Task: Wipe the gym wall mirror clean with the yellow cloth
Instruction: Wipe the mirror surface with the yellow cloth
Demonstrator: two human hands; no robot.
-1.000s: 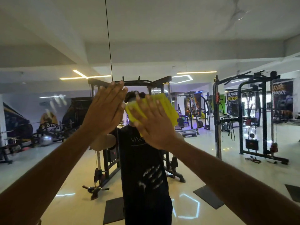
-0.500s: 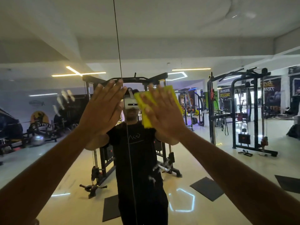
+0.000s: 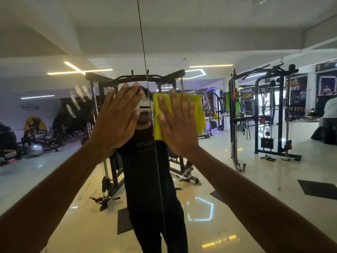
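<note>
Yellow cloth [image 3: 197, 110] sits flat on the mirror [image 3: 255, 179] under my right hand [image 3: 177, 125], just right of the thin dark seam [image 3: 144, 52] that runs top to bottom between two glass panels. The cloth's left edge lies almost on that seam, and its right and top edges show past my fingers [image 3: 173, 101], which are straight, close together and pressing it to the glass. My left hand [image 3: 116, 119] lies flat on the glass on the other side of the seam, fingers straight and held nearly together, holding nothing. Both forearms reach up and forward from the lower corners. Wide glass lies open above, below and to either side of the hands. Faint smears [image 3: 78, 99] mark the glass up left of my left hand.
</note>
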